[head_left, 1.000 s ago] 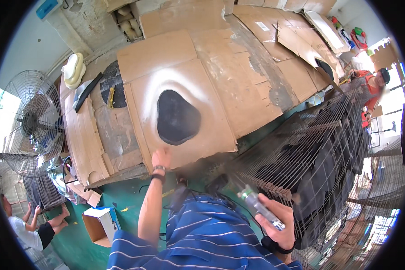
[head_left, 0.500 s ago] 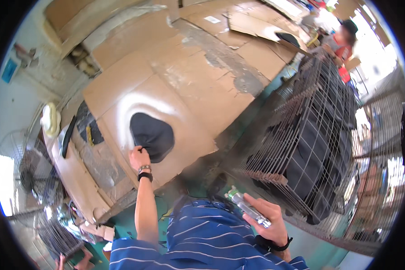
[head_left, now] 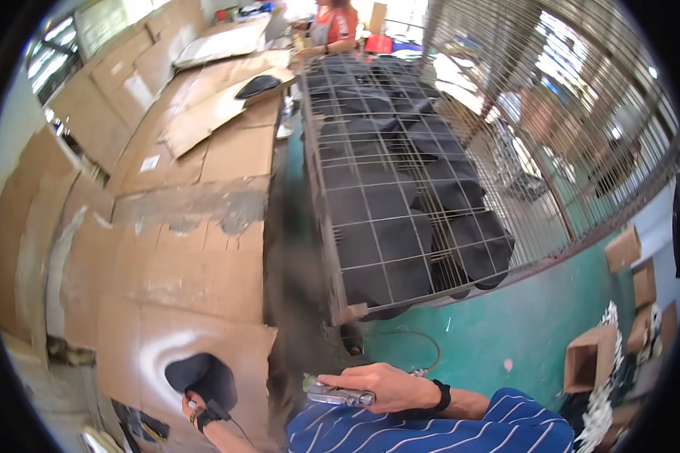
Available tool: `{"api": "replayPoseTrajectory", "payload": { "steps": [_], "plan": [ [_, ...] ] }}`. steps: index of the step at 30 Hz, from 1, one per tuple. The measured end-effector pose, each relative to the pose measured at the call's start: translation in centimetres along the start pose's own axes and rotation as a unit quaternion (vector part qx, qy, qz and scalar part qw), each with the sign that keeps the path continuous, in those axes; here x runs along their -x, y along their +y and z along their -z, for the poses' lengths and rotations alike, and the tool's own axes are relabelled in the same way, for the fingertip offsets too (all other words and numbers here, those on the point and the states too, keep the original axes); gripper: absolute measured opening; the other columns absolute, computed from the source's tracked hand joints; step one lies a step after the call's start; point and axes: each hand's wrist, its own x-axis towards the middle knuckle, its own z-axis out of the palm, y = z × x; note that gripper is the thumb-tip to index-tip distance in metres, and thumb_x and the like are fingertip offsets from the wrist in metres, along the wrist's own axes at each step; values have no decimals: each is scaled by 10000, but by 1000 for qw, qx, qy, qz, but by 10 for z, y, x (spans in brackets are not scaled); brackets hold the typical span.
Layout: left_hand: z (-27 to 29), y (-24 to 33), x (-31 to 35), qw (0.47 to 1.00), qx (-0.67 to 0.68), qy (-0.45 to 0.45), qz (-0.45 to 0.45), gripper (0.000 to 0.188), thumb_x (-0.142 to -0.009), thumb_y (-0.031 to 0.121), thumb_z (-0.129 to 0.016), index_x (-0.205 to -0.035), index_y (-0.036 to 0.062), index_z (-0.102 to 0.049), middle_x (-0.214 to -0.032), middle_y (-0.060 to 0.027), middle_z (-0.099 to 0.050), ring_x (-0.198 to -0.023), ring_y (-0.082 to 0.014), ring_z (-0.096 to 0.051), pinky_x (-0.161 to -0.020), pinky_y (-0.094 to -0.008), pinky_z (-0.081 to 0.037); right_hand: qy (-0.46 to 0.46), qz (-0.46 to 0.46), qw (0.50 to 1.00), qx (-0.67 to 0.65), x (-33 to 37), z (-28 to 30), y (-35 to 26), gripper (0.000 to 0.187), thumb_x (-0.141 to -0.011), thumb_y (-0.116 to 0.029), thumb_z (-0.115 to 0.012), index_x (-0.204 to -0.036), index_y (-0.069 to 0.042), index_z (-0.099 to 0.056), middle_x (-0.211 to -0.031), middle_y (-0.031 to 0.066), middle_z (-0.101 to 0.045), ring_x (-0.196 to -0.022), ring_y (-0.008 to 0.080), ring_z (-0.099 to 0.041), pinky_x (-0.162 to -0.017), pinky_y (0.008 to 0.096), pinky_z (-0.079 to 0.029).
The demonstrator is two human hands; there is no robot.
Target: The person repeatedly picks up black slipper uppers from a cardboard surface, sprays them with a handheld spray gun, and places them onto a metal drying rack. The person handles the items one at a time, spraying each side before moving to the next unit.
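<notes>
A rounded, flat black piece lies on the cardboard-covered table, ringed by a whitish spray mark. With bent fingers, my left hand grips its near edge. A wristband and bracelet show on that wrist. My right hand is wrapped round a silver spray gun with a green part at its front end. The gun is held off the table, to the right of the black piece. A thin hose curves up from the floor behind my right hand.
A wire rack covered in similar black pieces stands right of the table, across a narrow gap. Another black piece rests on raised cardboard farther back. A co-worker stands at the far end. Open cardboard boxes sit at the right.
My view has swung to the right, so the table now sits at the left and the rack in the middle. My left hand stays at the black piece's edge; my right keeps the spray gun.
</notes>
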Motion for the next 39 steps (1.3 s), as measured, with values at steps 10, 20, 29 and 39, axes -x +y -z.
{"api": "replayPoseTrajectory", "payload": {
  "steps": [10, 20, 29, 39],
  "plan": [
    [77, 69, -122, 899, 415, -3, 137, 257, -902, 120, -739, -1084, -47, -667, -947, -105, -712, -869, -205, -675, -747, -304, -576, 38, -16, 999, 20, 23, 3, 21, 808, -787, 24, -656, -1554, -130, -455, -1071, 117, -659, -923, 339, -661, -800, 420, -541],
    [92, 132, -129, 802, 559, -21, 211, 225, -885, 103, -710, -1051, -37, -652, -932, -115, -700, -863, -228, -668, -775, -354, -566, 94, -16, 995, 13, 30, 13, 28, 720, -844, -19, -667, -1532, -130, -487, -1052, 129, -678, -888, 347, -665, -775, 417, -538],
    [106, 136, -129, 783, 583, -37, 216, 197, -869, 88, -684, -1021, -28, -638, -919, -125, -690, -858, -249, -662, -801, -399, -557, 84, -19, 996, -20, 17, 9, 23, 719, -729, 40, -631, -1430, -93, -547, -970, 188, -652, -936, 420, -660, -778, 488, -526],
    [115, 169, -152, 759, 622, -68, 178, 166, -851, 71, -654, -988, -18, -622, -905, -136, -679, -852, -272, -655, -829, -449, -548, 81, -17, 997, -3, 16, 16, 36, 762, -712, 41, -633, -1454, -106, -535, -1009, 180, -661, -934, 412, -661, -795, 474, -534]
  ]
}}
